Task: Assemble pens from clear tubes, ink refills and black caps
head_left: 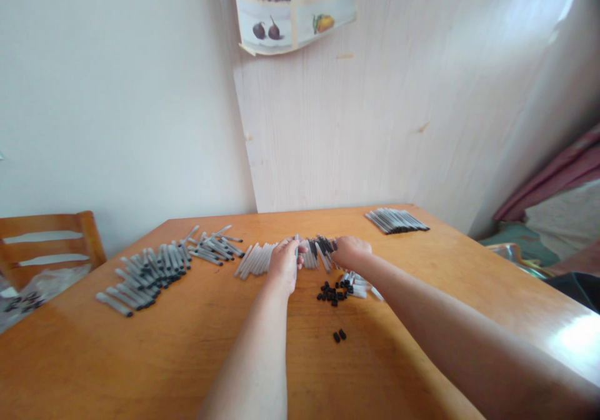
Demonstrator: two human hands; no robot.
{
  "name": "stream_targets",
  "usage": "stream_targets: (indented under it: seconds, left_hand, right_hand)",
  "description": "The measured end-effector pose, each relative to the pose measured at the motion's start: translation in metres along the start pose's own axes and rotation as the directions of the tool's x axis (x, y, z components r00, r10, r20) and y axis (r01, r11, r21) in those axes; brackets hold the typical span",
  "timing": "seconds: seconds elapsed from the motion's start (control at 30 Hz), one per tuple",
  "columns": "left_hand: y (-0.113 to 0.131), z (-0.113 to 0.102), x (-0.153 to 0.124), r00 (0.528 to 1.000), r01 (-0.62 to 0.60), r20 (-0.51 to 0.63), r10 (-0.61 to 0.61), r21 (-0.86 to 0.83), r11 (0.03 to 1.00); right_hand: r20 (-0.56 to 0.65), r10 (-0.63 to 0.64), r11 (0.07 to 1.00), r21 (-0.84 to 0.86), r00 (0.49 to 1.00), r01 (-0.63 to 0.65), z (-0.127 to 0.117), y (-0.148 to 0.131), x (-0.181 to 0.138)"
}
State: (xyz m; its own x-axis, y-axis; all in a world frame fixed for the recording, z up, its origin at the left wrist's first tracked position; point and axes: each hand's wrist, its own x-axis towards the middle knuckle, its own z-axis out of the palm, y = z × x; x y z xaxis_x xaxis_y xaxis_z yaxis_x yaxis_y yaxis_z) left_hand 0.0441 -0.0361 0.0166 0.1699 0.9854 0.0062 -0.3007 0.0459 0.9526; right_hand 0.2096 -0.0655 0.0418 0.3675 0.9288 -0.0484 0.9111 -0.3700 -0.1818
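My left hand is closed around a slim, pale pen that stands nearly upright in its fingers. Beneath and beside it, a row of whitish pen barrels lies on the table. My right hand is curled at the right end of that row, by several black-tipped pen pieces. Its fingertips are mostly hidden, so what they pinch cannot be made out. Nearer to me is a small heap of black caps, with clear caps beside it and two black caps apart in front.
Piles of grey pens with black ends spread over the left of the wooden table. A neat stack of pens lies at the back right. A wooden chair stands at the left, and a wall rises behind the table.
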Motion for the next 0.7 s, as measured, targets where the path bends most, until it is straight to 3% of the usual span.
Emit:
stream_targets:
  seconds: [0.2,0.37,0.47,0.57,0.7]
  left_hand:
    - [0.003,0.002,-0.003,1.0,-0.003,-0.004,0.003,0.015,1.0]
    - [0.005,0.004,-0.007,1.0,0.005,0.015,-0.006,0.057,0.998]
    - [0.006,0.006,-0.009,0.999,0.006,0.044,-0.009,0.072,0.997]
    - [0.007,0.007,-0.011,0.997,0.008,0.072,-0.013,0.076,0.997]
    - [0.007,0.007,-0.012,0.994,0.007,0.11,-0.015,0.07,0.998]
  right_hand:
    - [-0.104,-0.053,0.996,0.068,0.993,0.06,-0.012,0.014,-0.001]
    - [-0.207,-0.131,0.896,0.395,0.97,0.205,-0.019,0.036,-0.011]
    - [-0.242,-0.093,0.742,0.629,0.966,0.229,-0.014,0.047,-0.02]
    - [-0.292,-0.037,0.501,0.822,0.956,0.27,-0.009,0.056,-0.028]
    - [-0.301,-0.01,0.201,0.934,0.954,0.296,-0.008,0.066,-0.034]
